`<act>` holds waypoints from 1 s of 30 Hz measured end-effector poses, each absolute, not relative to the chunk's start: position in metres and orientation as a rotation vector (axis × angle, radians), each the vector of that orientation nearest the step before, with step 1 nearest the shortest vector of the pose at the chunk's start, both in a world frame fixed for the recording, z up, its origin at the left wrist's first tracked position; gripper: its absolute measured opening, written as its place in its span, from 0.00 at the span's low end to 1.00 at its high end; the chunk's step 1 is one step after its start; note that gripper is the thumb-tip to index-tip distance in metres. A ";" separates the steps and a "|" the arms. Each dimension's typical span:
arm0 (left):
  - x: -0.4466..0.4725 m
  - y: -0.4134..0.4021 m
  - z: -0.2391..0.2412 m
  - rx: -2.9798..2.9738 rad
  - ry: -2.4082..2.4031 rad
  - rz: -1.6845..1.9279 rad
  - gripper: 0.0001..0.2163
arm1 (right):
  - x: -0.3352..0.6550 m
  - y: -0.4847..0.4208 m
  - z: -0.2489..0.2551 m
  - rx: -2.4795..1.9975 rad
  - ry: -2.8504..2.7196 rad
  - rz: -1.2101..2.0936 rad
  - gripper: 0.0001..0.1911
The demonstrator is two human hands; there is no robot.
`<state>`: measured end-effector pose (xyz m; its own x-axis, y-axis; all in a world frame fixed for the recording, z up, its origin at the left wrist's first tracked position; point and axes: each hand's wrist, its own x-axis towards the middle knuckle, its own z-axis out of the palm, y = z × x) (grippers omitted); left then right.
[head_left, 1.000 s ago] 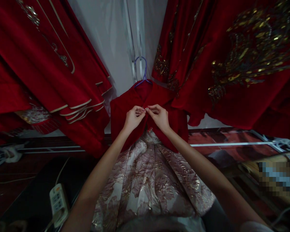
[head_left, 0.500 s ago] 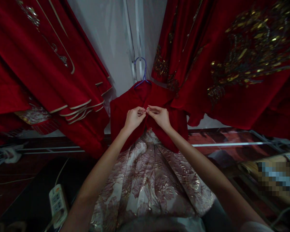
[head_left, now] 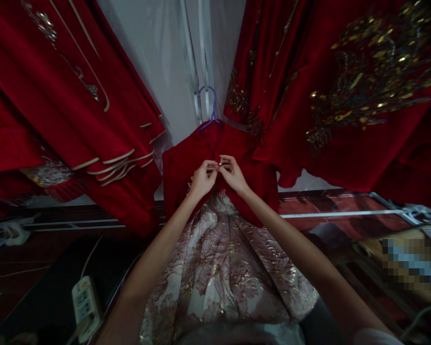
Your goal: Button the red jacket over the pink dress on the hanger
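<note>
Reaching forward with both arms outstretched, a person's left hand (head_left: 202, 179) and right hand (head_left: 233, 175) meet at the front opening of a small red velvet jacket (head_left: 181, 170), fingertips pinched closed on a tiny sparkling clasp (head_left: 220, 162). The jacket hangs on a blue hanger (head_left: 206, 108) against a pale wall, above a stiff cream brocade skirt (head_left: 219, 268) woven with pinkish floral shapes. Larger red robes (head_left: 345, 96) with gold embroidery hang on either side of the jacket; a white power strip (head_left: 82, 303) lies below-left.
</note>
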<state>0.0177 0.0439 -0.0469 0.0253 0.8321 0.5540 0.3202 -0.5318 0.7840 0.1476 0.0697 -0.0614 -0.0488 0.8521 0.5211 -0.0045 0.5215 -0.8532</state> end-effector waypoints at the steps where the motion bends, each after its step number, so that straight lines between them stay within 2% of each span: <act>1: 0.019 0.043 -0.050 1.776 1.122 1.543 0.11 | 0.148 0.066 -0.066 -0.784 -1.478 0.805 0.28; 4: 0.018 0.040 -0.058 1.502 1.027 1.601 0.10 | 0.152 0.050 -0.082 -0.832 -1.661 0.607 0.45; 6: 0.015 0.037 -0.062 1.397 0.993 1.594 0.07 | 0.158 0.041 -0.093 -0.904 -1.793 0.442 0.48; 9: 0.011 0.037 -0.067 1.335 0.992 1.480 0.07 | 0.166 0.036 -0.103 -1.031 -1.801 0.419 0.38; 13: 0.011 0.034 -0.071 1.225 1.155 1.384 0.12 | 0.169 0.032 -0.097 -0.985 -1.558 0.768 0.24; 18: 0.013 0.009 -0.072 1.148 1.006 1.200 0.21 | 0.169 0.012 -0.079 -0.708 -1.484 1.166 0.21; 26: -0.002 -0.008 -0.090 1.156 1.204 1.428 0.19 | 0.160 0.003 -0.077 -0.939 -1.665 0.828 0.08; 30: -0.011 -0.009 -0.091 1.052 1.283 1.605 0.17 | 0.144 0.003 -0.075 -0.889 -1.776 0.819 0.12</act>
